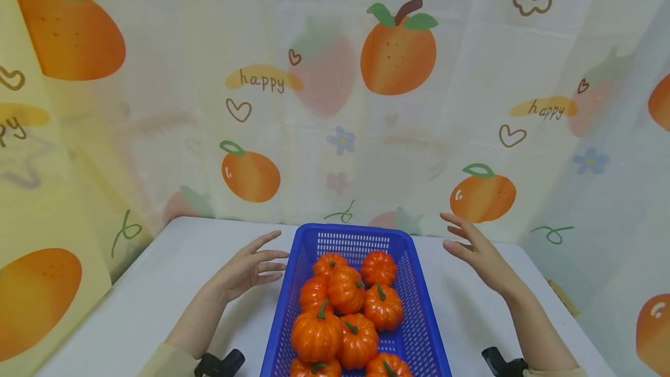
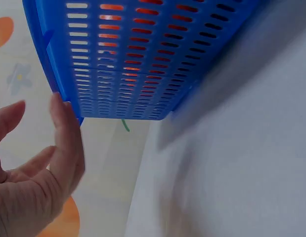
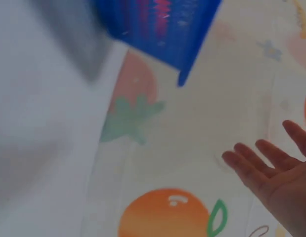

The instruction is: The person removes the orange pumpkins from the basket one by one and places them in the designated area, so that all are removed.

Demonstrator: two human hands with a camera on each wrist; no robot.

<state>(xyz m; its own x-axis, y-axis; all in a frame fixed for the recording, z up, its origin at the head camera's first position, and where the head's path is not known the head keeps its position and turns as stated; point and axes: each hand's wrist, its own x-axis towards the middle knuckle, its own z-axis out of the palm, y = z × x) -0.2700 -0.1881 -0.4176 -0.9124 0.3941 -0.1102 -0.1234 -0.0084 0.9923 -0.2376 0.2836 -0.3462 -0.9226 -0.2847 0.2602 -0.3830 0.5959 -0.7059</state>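
Observation:
A blue plastic basket (image 1: 430, 330) with slotted walls stands on the table, holding several small orange pumpkins (image 1: 345, 290) with green stems. My left hand (image 1: 255, 266) is just left of the basket, fingers spread toward its side wall and nothing held. In the left wrist view the fingertips of that hand (image 2: 59, 153) come right up by the basket's rim (image 2: 46, 59). My right hand (image 1: 478, 255) hovers over the table to the right, apart from the basket, with its fingers extended. The right wrist view has the same hand (image 3: 281, 173) holding nothing, the basket's corner (image 3: 162, 39) above and left.
The white table (image 1: 209, 237) reaches back to a hanging cloth (image 1: 335, 132) printed with oranges, strawberries, hearts and the word happy. Similar cloth closes in both sides. A dark wrist mount (image 1: 220, 363) sits on the left forearm, another (image 1: 503, 362) on the right.

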